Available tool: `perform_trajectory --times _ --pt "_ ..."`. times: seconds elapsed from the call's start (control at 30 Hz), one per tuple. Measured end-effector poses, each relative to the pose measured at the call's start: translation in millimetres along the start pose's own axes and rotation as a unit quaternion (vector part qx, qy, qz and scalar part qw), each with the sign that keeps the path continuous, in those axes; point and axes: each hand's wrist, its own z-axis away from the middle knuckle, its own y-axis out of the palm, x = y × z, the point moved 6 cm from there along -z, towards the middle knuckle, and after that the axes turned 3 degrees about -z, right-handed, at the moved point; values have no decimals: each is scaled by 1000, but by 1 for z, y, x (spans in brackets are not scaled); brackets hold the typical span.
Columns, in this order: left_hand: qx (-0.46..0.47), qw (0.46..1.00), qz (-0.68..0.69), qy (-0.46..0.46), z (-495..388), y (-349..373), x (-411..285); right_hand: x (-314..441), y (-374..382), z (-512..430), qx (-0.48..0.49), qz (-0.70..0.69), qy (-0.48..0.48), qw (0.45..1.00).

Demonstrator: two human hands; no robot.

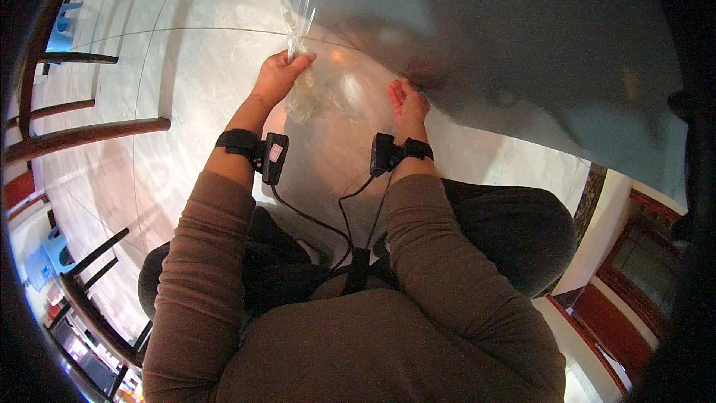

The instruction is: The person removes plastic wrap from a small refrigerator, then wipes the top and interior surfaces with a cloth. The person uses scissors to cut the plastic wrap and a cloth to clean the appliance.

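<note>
My left hand [283, 74] grips a gathered strip of clear plastic film [291, 28], which runs up from the fist towards the top of the view. Below and to the right of that fist, more crumpled clear film [313, 98] hangs loose over the floor. My right hand [408, 102] is at the lower edge of a large, glossy grey panel [520, 56], fingers curled. A dark reflection shows in the panel just beside it. Whether those fingers pinch film or the edge cannot be made out. Each wrist carries a strapped black device with a cable.
Pale floor tiles [212, 75] spread below and to the left. Dark wooden furniture legs [89, 137] reach in from the left, with a blue plastic stool [60, 33] beyond. Reddish-brown wooden furniture [615, 313] stands at the lower right. My bent knees [514, 229] frame the near floor.
</note>
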Motion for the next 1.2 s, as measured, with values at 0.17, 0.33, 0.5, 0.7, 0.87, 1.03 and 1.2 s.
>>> perform_trajectory --times 0.17,0.33,0.5,0.7,0.87,1.03,1.2 --pt "5 1000 13 11 -1 1 0 -4 -12 -6 -75 -6 -18 997" --pt "-6 1000 -5 -6 0 -1 0 -18 -21 -19 -62 -20 49 997" --pt "3 1000 18 -5 2 2 -3 -30 -30 -22 -30 0 124 992" --pt "-8 1000 -11 -3 2 1 0 -9 -18 3 -2 -104 33 994" --pt "-10 1000 11 9 -4 0 8 -3 -28 -12 -68 -18 -21 997" --pt "20 999 32 13 -3 10 -8 -19 -64 -71 -23 67 -3 997" --pt "-16 1000 2 -2 8 -3 0 -24 -43 -21 -47 55 84 994"
